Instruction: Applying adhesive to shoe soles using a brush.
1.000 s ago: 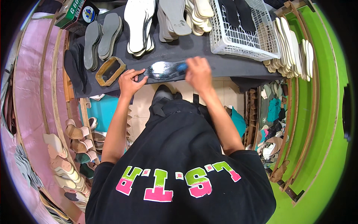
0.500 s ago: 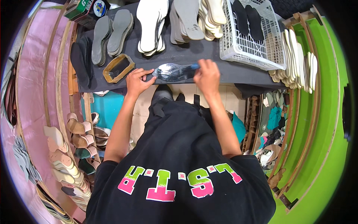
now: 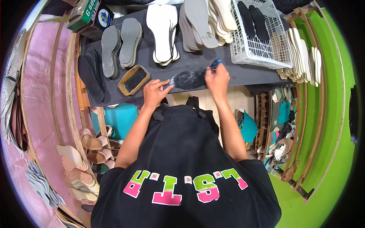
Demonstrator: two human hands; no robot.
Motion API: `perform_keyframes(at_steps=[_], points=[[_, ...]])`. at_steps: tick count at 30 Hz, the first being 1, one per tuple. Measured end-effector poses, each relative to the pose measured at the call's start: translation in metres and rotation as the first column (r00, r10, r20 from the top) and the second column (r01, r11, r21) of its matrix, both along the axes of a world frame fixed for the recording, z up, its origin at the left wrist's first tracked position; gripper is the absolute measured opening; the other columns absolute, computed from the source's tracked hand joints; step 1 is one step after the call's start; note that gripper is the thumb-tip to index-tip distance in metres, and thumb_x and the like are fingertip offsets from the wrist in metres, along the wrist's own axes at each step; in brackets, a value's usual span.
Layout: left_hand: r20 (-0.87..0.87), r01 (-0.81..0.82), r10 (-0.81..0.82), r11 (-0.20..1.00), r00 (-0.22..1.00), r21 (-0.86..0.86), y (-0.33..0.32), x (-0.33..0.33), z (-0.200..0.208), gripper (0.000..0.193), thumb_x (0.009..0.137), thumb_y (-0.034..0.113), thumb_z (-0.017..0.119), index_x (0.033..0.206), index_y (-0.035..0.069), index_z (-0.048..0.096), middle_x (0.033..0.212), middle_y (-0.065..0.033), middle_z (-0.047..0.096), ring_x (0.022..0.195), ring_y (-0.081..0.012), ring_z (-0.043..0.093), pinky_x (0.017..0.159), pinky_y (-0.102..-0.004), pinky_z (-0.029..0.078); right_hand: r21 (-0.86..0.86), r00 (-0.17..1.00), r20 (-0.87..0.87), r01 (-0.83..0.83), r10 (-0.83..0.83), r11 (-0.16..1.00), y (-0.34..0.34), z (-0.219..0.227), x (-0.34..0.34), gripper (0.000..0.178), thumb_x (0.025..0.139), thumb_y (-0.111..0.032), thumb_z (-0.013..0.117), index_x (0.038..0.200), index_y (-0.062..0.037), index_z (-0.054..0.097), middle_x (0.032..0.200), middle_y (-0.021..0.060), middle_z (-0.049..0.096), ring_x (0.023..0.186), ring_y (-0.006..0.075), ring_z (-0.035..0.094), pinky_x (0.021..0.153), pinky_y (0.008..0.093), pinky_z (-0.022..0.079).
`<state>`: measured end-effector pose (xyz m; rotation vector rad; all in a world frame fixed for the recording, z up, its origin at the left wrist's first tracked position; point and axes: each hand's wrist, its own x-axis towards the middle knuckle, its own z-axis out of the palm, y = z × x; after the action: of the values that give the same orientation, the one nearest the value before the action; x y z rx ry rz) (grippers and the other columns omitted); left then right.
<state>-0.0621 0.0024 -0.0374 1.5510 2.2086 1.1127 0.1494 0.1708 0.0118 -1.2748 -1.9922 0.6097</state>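
Note:
A dark insole (image 3: 186,80) with a wet, streaky sheen lies flat near the front edge of the dark-covered table. My left hand (image 3: 154,92) pinches its left end between thumb and forefinger. At the opposite end, my right hand (image 3: 217,81) is closed around a blue-handled brush (image 3: 216,62); the handle sticks up past the fingers, and its working end is hidden. Just left of my left hand sits a shallow wooden-sided tray (image 3: 123,88) with a dark inside.
Grey insoles (image 3: 129,43), white insoles (image 3: 161,34) and more grey ones (image 3: 197,26) stand in stacks along the back. A white plastic basket (image 3: 262,59) holds black insoles. Cream insoles (image 3: 300,57) line the right end. A green-and-black can (image 3: 89,19) occupies the back left corner.
The whole view has shifted, so the table items appear farther right. My right hand has turned, and the brush handle now points up and away. The sheen on the insole looks duller.

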Motion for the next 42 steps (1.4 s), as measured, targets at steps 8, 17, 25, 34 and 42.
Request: perform_keyframes(at_steps=[8,17,25,34,42], points=[[0.108,0.085,-0.077,0.994,0.991,-0.073,0.003,-0.018,0.001,0.021,0.085,0.022,0.086,0.105,0.015,0.088,0.069,-0.0056,0.065,0.064,-0.0256,0.065,0.062,-0.0396,0.052,0.174,0.934,0.2,-0.331,0.295,0.928,-0.063,0.001,-0.076,0.028,0.079,0.001,0.072,0.106,-0.0057,0.068,0.091,0.0135,0.067,0.084,0.033,0.069,0.074,0.0458,0.057],[0.207,0.121,-0.121,0.993,0.971,0.012,0.003,-0.017,-0.004,0.02,0.088,0.018,0.085,0.107,0.012,0.084,0.07,-0.0072,0.066,0.059,-0.0241,0.062,0.059,-0.0383,0.049,0.132,0.976,0.141,-0.184,0.165,0.974,-0.064,0.008,-0.078,0.031,0.076,0.006,0.063,0.106,-0.0028,0.062,0.093,0.0195,0.062,0.092,0.0439,0.06,0.08,0.0549,0.05],[0.262,0.052,-0.015,0.989,0.965,-0.137,0.004,-0.019,0.008,0.028,0.087,0.02,0.086,0.108,0.008,0.071,0.067,-0.006,0.063,0.061,-0.0277,0.065,0.061,-0.0429,0.051,-0.315,0.976,-0.158,0.094,-0.15,0.944,-0.067,0.005,-0.045,0.011,0.092,-0.004,0.078,0.097,0.0035,0.072,0.084,0.0158,0.077,0.073,0.0248,0.076,0.069,0.0383,0.059],[0.255,0.206,-0.233,0.97,0.939,0.127,0.003,-0.033,-0.016,0.017,0.087,0.012,0.078,0.103,0.007,0.083,0.074,-0.01,0.071,0.065,-0.0289,0.068,0.064,-0.0414,0.054,0.114,0.95,0.223,-0.248,0.218,0.962,-0.125,0.001,-0.101,0.031,0.075,-0.002,0.072,0.105,-0.0089,0.067,0.1,0.0152,0.06,0.094,0.0394,0.059,0.082,0.0513,0.053],[0.212,0.188,-0.2,0.979,0.957,0.073,0.003,-0.026,-0.003,0.015,0.086,0.01,0.079,0.1,0.006,0.085,0.073,-0.0097,0.071,0.063,-0.0252,0.067,0.062,-0.0381,0.053,-0.141,0.966,-0.111,0.217,-0.234,0.966,-0.071,0.0,-0.02,0.014,0.089,-0.005,0.08,0.088,0.002,0.068,0.075,0.0164,0.069,0.067,0.0292,0.069,0.064,0.0426,0.052]])
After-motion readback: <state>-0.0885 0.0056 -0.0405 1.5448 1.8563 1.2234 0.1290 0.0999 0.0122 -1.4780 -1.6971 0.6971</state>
